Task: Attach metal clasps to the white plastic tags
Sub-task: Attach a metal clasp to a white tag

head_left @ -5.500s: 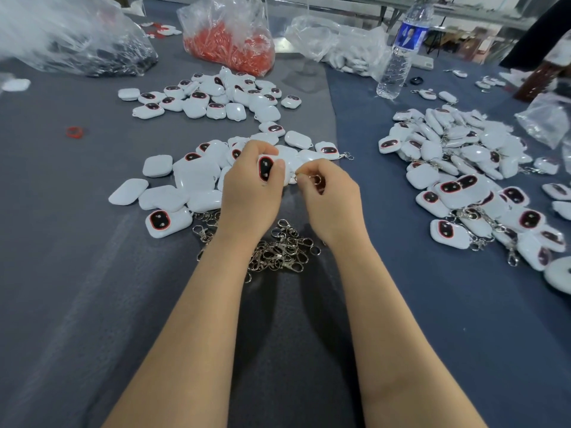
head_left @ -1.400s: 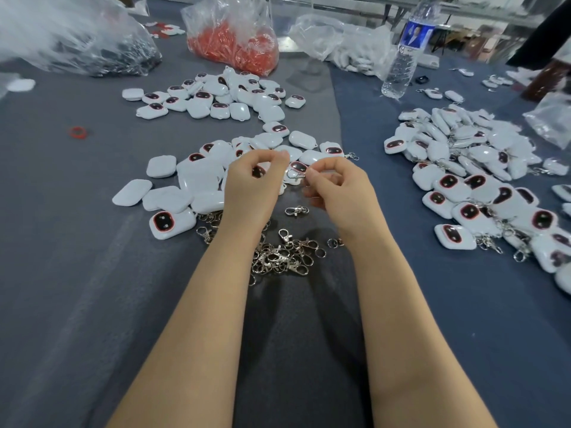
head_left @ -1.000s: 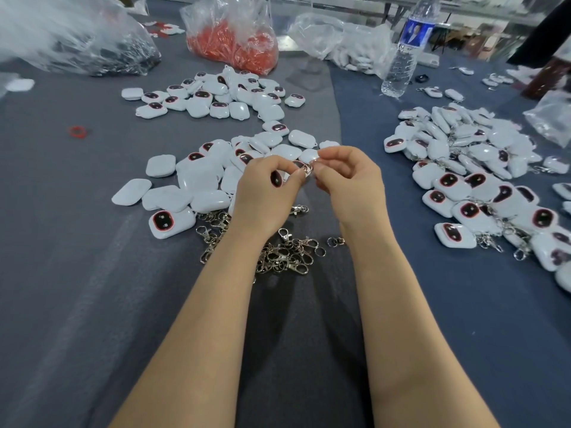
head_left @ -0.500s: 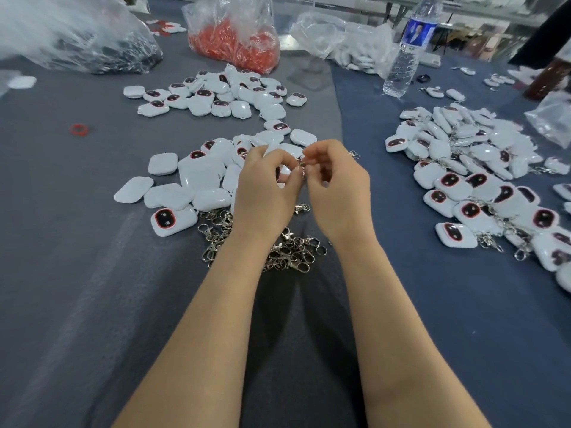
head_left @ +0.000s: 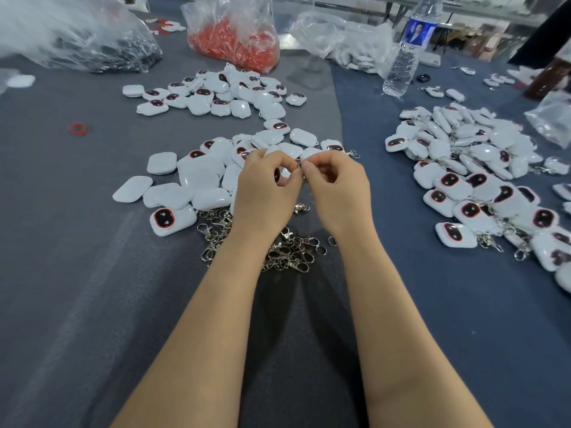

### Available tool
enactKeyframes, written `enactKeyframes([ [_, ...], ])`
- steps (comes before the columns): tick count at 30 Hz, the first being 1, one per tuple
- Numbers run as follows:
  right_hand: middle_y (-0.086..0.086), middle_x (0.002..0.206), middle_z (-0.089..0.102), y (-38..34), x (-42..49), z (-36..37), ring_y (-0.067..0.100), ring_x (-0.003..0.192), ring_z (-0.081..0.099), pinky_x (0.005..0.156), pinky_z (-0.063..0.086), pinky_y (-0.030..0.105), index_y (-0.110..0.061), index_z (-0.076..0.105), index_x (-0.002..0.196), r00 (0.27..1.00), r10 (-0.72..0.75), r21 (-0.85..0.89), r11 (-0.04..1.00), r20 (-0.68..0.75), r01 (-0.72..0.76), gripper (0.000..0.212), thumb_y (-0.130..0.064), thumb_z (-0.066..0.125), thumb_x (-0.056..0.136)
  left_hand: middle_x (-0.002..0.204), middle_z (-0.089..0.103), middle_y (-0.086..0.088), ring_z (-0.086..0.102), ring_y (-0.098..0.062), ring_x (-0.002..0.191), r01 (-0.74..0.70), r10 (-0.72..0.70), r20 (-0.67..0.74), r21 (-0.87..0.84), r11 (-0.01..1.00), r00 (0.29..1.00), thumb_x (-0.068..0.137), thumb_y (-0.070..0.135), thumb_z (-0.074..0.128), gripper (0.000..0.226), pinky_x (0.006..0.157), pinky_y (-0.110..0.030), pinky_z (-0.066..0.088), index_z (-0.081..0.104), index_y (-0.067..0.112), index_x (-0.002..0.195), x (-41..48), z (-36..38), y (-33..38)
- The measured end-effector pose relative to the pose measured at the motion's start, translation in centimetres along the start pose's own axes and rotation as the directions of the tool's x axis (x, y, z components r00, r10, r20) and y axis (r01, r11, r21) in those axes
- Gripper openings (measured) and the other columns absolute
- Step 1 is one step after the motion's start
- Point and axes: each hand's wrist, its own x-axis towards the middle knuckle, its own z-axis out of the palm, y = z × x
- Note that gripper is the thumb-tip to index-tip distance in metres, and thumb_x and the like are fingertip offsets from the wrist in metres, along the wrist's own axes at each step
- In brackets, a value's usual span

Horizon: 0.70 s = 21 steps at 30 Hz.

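We see both forearms reaching forward from the lower edge of the view and converging, so that the two hands meet fingertip to fingertip above the grey cloth of the table (head_left: pixel 77 273). The left hand (head_left: pixel 265 193) has its back toward us and its fingers curled inward, with thumb and forefinger gripping a white plastic tag (head_left: pixel 277 175); only a sliver of its dark, red-rimmed window shows in the gap between those fingers. The right hand (head_left: pixel 336 193) is also curled, its thumb and forefinger pinching a metal clasp (head_left: pixel 299 164) right at the tag's edge. We see only a small grey bit of the clasp, so we cannot tell whether it is already hooked through the tag. Both hands are raised just above a loose heap of clasps (head_left: pixel 290 251) lying under the wrists. Just beyond and to the left of the hands lies a scatter of bare tags (head_left: pixel 200 180), with a second cluster of tags (head_left: pixel 222 94) farther back. Well apart on the right sits a pile of tags with clasps attached (head_left: pixel 469 180). At the far edge we see a bag of red parts (head_left: pixel 234 38), a bag of dark parts (head_left: pixel 92 47), and an upright water bottle (head_left: pixel 404 57).
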Motion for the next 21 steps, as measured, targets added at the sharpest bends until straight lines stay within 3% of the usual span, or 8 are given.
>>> enactKeyframes([
  [5,-0.012,0.069,0.06,0.01,-0.22,0.02,-0.006,0.062,0.052,0.06,0.039,0.004,-0.016,0.064,0.081,0.998,-0.059,-0.05,0.997,0.001,0.059,0.012,-0.009,0.059,0.089,0.101,0.051,0.001,0.045,0.018,0.068,-0.009,0.009,-0.025,0.001,1.0,1.0,0.088,0.016,0.06,0.01,0.062,0.003,0.03,0.057,0.025,0.083,0.01,0.05,0.09],
  [9,-0.013,0.07,0.059,0.04,-0.31,0.2,-0.008,0.062,0.052,0.061,0.039,0.003,-0.017,0.062,0.08,0.996,-0.088,-0.085,0.992,0.015,0.089,0.014,-0.008,0.058,0.091,0.099,0.048,0.001,0.045,0.008,0.068,-0.031,0.032,-0.023,0.06,0.998,0.999,0.09,0.018,0.058,0.01,0.06,-0.002,0.029,0.054,0.022,0.082,-0.04,0.06,0.06],
  [13,-0.013,0.074,0.057,-0.11,-0.4,0.43,-0.008,0.064,0.052,0.061,0.04,0.004,-0.016,0.06,0.089,0.996,-0.086,-0.044,0.995,0.019,0.086,0.012,-0.005,0.056,0.09,0.1,0.051,0.0,0.045,0.015,0.069,-0.004,0.005,-0.038,0.039,0.999,0.999,0.089,0.017,0.057,0.009,0.061,0.001,0.029,0.055,0.021,0.081,0.04,0.1,0.02],
  [18,-0.01,0.074,0.055,-0.17,-0.54,0.47,0.0,0.061,0.047,0.061,0.041,0.007,-0.016,0.055,0.085,0.996,-0.084,-0.042,0.995,0.035,0.085,0.016,-0.001,0.057,0.085,0.105,0.054,-0.004,0.042,-0.001,0.075,0.012,-0.011,-0.02,0.041,0.999,1.0,0.092,0.016,0.055,0.008,0.063,0.002,0.028,0.054,0.021,0.085,0.06,0.09,-0.06],
  [21,-0.008,0.071,0.055,-0.17,-0.53,0.45,0.0,0.059,0.047,0.06,0.041,0.009,-0.016,0.056,0.083,0.997,-0.082,-0.042,0.996,0.001,0.082,0.015,-0.001,0.06,0.084,0.103,0.052,-0.001,0.04,-0.005,0.078,-0.003,0.004,-0.016,0.045,0.999,1.0,0.092,0.015,0.055,0.008,0.063,-0.008,0.028,0.055,0.02,0.087,0.11,0.2,0.01],
])
